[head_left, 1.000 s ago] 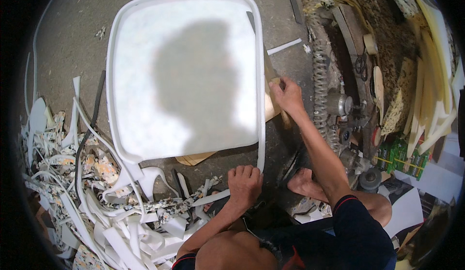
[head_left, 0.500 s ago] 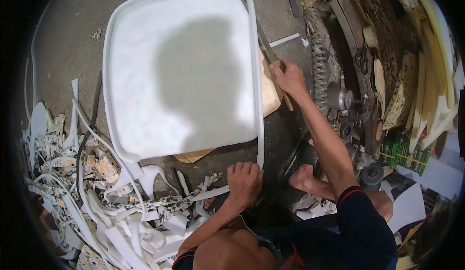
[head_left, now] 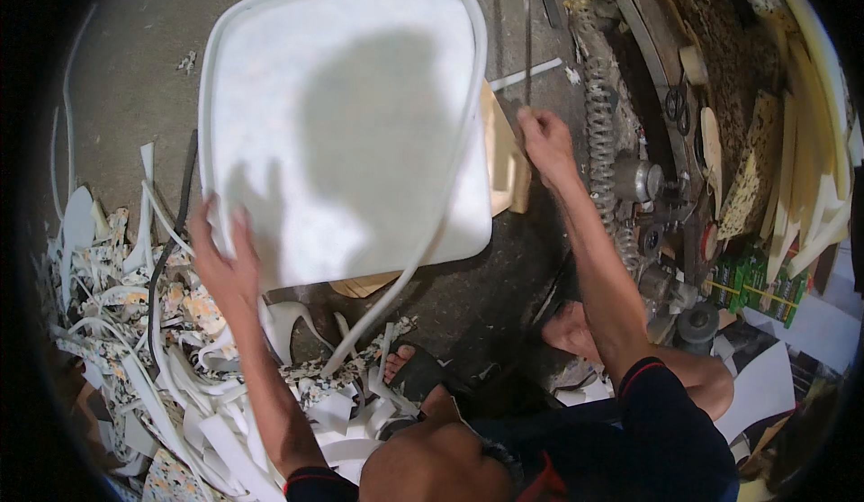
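Note:
A large white foam pad [head_left: 360,232] with rounded corners and a raised rim lies before me. My left hand [head_left: 227,259] is at its lower left corner, fingers spread and apart, holding nothing. To the right of the pad, my right hand [head_left: 546,144] is closed around a long-bladed knife [head_left: 528,47], its narrow blade pointing away from me. The handle is hidden in my fist. A loose white foam strip [head_left: 416,263] slants across the pad's right side, its near end down by the scraps.
Heaped foam offcuts [head_left: 216,439] cover the floor at the lower left. A tan board [head_left: 504,146] shows beneath the pad. Along the right are a metal coil spring [head_left: 598,115], scissors [head_left: 676,108] and upright foam sheets [head_left: 792,169]. My sandalled foot [head_left: 414,370] is near the scraps.
My left hand has let go of the foam strip and moved left to the pad's corner. The strip has swung over the pad. The knife has turned away from the pad's right edge.

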A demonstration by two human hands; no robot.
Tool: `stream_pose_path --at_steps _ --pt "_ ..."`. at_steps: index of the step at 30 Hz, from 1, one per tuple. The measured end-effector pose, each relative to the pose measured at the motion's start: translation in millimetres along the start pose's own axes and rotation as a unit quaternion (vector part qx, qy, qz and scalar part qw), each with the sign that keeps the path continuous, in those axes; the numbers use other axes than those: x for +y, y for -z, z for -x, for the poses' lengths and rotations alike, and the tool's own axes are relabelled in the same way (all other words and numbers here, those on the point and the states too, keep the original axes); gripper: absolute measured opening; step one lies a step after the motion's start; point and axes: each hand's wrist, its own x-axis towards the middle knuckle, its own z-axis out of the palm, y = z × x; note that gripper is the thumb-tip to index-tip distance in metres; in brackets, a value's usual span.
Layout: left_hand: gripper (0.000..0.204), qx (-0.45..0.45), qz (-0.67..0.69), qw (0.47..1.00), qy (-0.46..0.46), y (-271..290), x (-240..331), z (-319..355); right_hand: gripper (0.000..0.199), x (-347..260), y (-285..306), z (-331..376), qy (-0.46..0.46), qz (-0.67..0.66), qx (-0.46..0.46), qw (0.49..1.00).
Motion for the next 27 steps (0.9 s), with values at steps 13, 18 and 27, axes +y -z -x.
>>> stream_pose_path --at_steps 13,18,27 --pt "0.091 -0.115 -0.059 0.971 0.204 -47.4 -80.4 -144.1 0.045 -79.3 -66.4 -24.4 -0.138 -0.341 -0.078 0.926" --pt "0.099 -0.109 -0.166 0.966 0.162 -29.7 -66.6 -179.5 0.042 -80.3 -52.1 20.1 -0.137 -0.345 -0.054 0.927" --pt "0.084 -0.044 -0.088 0.977 -0.19 -40.0 37.4 -270.2 0.026 -65.4 16.8 202.7 -0.154 -0.428 -0.172 0.874"
